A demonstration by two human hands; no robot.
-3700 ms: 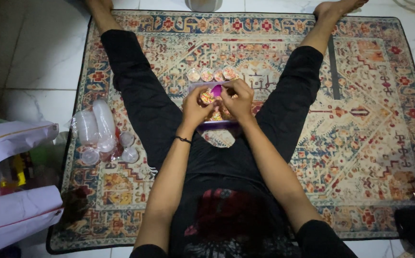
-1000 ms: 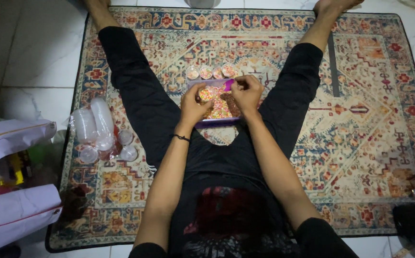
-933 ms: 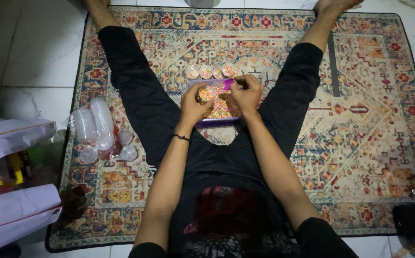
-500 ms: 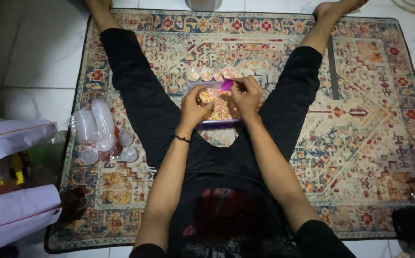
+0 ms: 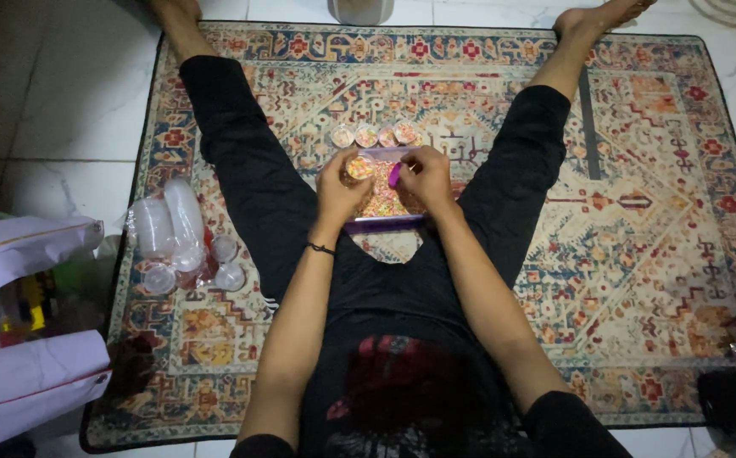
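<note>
Left hand [image 5: 340,188]: curled around a small round clear cup [image 5: 359,167] of mixed-colour sprinkles, held over a rectangular purple-rimmed tray [image 5: 382,222] between the legs. Right hand [image 5: 426,175]: pinched on a small purple scoop [image 5: 394,175]. Three filled cups [image 5: 375,135] in a row beyond the tray. Stacked clear plastic cups and lids [image 5: 183,237] on the patterned woven rug [image 5: 656,220], left. White glossy bags [image 5: 20,254], far left.

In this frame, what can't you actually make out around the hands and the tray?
Head view only:
- Small cup: mostly wrapped by the left hand; its fill level is hidden.
- Purple scoop: mostly covered by the right hand, so its shape is unclear.
- Purple-rimmed tray: both hands cover much of it; the colourful bits inside are too small to identify.
- Three filled cups: too small to tell whether lidded.
- Grey object: cut off by the top edge.
</note>
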